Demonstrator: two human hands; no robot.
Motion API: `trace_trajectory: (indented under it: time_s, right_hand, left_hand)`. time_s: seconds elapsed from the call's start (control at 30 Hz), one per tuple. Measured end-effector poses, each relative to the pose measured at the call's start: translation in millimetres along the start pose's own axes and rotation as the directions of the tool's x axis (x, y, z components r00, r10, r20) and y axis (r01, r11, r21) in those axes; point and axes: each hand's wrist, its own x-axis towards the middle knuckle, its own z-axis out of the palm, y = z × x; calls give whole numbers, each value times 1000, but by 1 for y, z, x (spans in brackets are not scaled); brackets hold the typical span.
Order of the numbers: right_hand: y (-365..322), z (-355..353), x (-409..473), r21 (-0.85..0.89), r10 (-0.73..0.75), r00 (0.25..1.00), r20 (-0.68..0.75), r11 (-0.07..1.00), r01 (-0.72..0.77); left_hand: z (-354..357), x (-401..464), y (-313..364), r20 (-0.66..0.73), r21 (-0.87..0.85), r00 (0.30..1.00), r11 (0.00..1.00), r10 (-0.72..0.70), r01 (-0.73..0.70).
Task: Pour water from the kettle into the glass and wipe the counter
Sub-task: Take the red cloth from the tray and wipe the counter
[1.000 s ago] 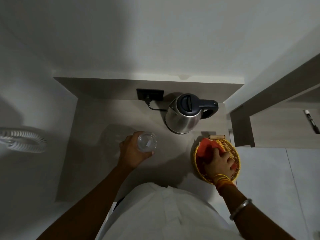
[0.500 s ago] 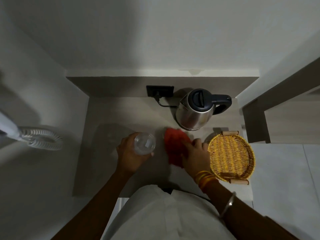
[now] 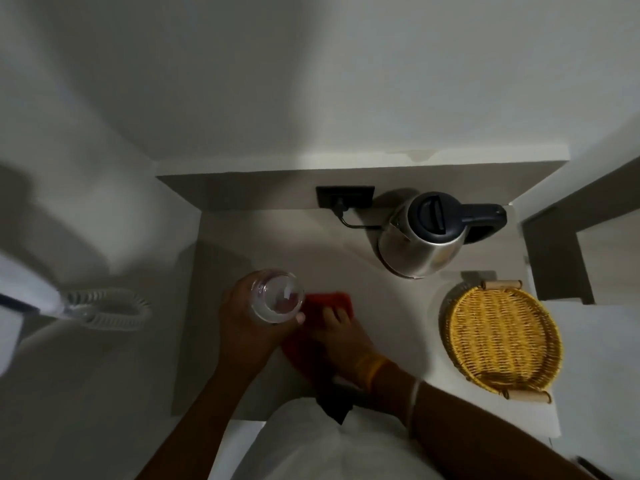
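- Clearly the glass (image 3: 277,295) is the fragile item: clear, smooth and likely slippery, it sits lifted just above the tabletop (image 3: 363,271) in the left hand (image 3: 249,327), whose fingers wrap its side wall. A hold around the wall, well below the rim, looks safest.
- The red cloth (image 3: 327,303) is soft and limp; the right hand (image 3: 341,336) presses flat on it, fingers spread, pinning it to the tabletop right beside the glass. It probably needs downward pressure, not a pinch.
- The kettle (image 3: 424,237) stands upright at the back, plugged into the wall socket (image 3: 344,197), well apart from both hands. Steel and possibly full, it is likely heavy; its dark handle (image 3: 485,220) on the right is the place to grip.
- The wicker basket (image 3: 502,337) lies near the kettle, untouched.
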Motion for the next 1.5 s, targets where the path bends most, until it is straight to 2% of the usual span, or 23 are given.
trace_trajectory:
  time_s: [0.07, 0.13, 0.17, 0.23, 0.33, 0.43, 0.53, 0.63, 0.7, 0.83, 0.9, 0.93, 1.0, 1.03, 1.07, 1.1, 1.17, 1.23, 1.27, 1.3, 1.37, 1.43, 1.5]
  right_hand:
    - [18, 9, -40, 61, 22, 996, -89, 998, -17]
    - [41, 6, -65, 138, 227, 960, -167, 969, -205]
    - [51, 3, -64, 155, 351, 909, -223, 934, -323]
    - [58, -4, -33, 167, 486, 828, -280, 874, -456]
    - [43, -32, 45, 154, 510, 809, -293, 860, -486]
    - [15, -53, 100, 54, 422, 876, -234, 905, -422]
    - [-13, -38, 98, -96, 176, 980, -95, 978, -185]
    - [-21, -9, 49, -103, 14, 995, 94, 995, -4]
    - [-11, -1, 8, -103, 1, 987, 158, 995, 15]
    - [25, -24, -35, 155, 273, 962, 18, 949, -273]
    - [34, -48, -28, 387, 348, 935, -60, 872, -300]
    - [36, -63, -22, 517, 378, 923, -68, 805, -292]
    - [39, -91, -10, 792, 425, 904, -35, 563, -235]
    - [42, -97, -5, 866, 446, 895, -16, 453, -210]
    - [45, -98, -3, 892, 473, 881, -21, 407, -198]
    - [47, -97, -4, 840, 523, 848, -83, 494, -223]
    - [47, -88, -12, 588, 627, 704, -333, 722, -364]
    - [30, -79, -24, 466, 607, 581, -543, 793, -393]
    - [19, -76, -27, 426, 567, 593, -572, 823, -376]
    - [8, -70, -26, 381, 531, 644, -550, 846, -372]
    - [2, -53, -15, 301, 533, 756, -380, 844, -444]
    - [8, -41, 11, 217, 573, 787, -226, 818, -533]
    - [12, -36, 45, 159, 578, 797, -176, 816, -556]
  left_hand:
    - [-4, 5, 1, -31, 1, 999, 1000, -11, 11]
    - [-6, 7, -4, -53, 22, 998, 999, -40, 42]
    - [-8, 7, -8, -65, 27, 996, 998, -61, 63]
    - [-11, 6, -17, -75, 4, 993, 996, -89, 90]
    - [-12, 5, -17, -72, -33, 994, 997, -78, 75]
    - [-14, 8, -17, -94, -51, 993, 996, -74, 69]
    - [-19, 13, -14, -81, -57, 995, 997, -52, 48]
    - [-18, 16, -7, -41, -47, 998, 998, -40, 38]
    - [-19, 18, -10, -69, -60, 996, 997, -62, 58]
    - [-20, 22, -15, -79, -44, 990, 993, -113, 110]
    - [-21, 25, -15, -77, -31, 989, 992, -122, 120]
    - [-21, 25, -16, -79, -30, 990, 993, -116, 114]
    - [-21, 27, -14, -76, -43, 991, 993, -112, 109]
    - [-21, 28, -13, -78, -49, 991, 993, -112, 108]
    - [-21, 28, -12, -78, -55, 991, 993, -106, 102]
    - [-21, 28, -12, -78, -53, 992, 994, -101, 97]
    - [-20, 28, -12, -77, -43, 992, 994, -102, 99]
    - [-20, 29, -13, -79, -28, 992, 995, -98, 96]
    - [-20, 28, -13, -83, -23, 991, 995, -101, 100]
    - [-20, 29, -13, -85, -19, 992, 995, -98, 97]
    - [-20, 30, -13, -92, -11, 992, 997, -84, 83]
    - [-19, 32, -11, -87, -1, 994, 998, -60, 61]
    - [-16, 32, -9, -80, -1, 996, 999, -36, 36]
